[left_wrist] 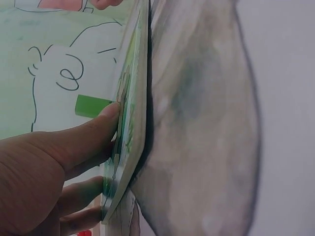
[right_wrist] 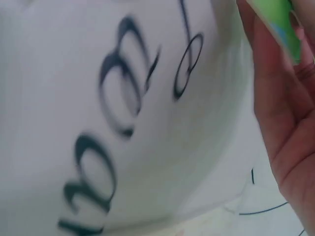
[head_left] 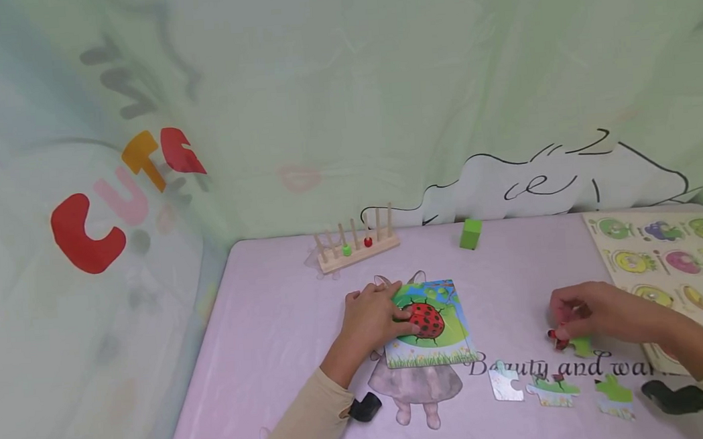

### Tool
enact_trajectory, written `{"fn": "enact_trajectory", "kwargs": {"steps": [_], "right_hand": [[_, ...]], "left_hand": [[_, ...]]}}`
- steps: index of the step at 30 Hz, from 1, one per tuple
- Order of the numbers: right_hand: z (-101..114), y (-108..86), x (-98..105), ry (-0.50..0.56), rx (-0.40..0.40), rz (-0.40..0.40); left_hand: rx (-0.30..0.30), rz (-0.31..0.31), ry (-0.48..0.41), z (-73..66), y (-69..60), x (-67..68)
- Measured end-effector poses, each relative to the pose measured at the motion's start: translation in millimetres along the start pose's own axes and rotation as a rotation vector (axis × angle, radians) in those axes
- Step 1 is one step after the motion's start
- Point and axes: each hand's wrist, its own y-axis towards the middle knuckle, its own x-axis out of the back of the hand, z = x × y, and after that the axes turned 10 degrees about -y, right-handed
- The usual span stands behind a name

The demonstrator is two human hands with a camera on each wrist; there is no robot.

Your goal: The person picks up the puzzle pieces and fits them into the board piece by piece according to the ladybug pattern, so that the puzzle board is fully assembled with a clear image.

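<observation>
A ladybug puzzle [head_left: 457,327] in a shallow board lies on the table. My left hand [head_left: 371,318] rests on its left part, fingers spread. In the left wrist view, the thumb of my left hand [left_wrist: 74,157] touches the face of the puzzle board [left_wrist: 139,113], seen nearly edge-on. Off to the right, my right hand [head_left: 592,309] pinches a red and green puzzle piece [head_left: 581,346] just over the table. The green part of that piece [right_wrist: 280,22] shows between the fingers in the right wrist view. Loose puzzle pieces lie nearby: a pale one [head_left: 506,383], a grassy one [head_left: 553,392] and a green one [head_left: 614,397].
A wooden peg rack [head_left: 359,251] with a green and a red bead stands at the back. Right of it is a green block [head_left: 470,234]. A fruit picture board [head_left: 663,274] lies at the right edge, partly behind the right forearm. A printed cloth hangs behind the table.
</observation>
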Motion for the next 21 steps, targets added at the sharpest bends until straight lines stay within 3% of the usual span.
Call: {"fn": "enact_trajectory", "kwargs": {"steps": [8, 16, 21], "right_hand": [[24.4, 11.8, 0.5, 0.177, 0.025, 0.074], [42.1, 30.2, -3.7, 0.207, 0.12, 0.09], [53.5, 39.8, -4.8, 0.131, 0.13, 0.079]], "left_hand": [[0.0, 0.001, 0.001, -0.1, -0.6, 0.1], [-0.001, 0.001, 0.0, 0.0, -0.5, -0.3], [-0.001, 0.0, -0.003, 0.0, -0.5, -0.6]]}}
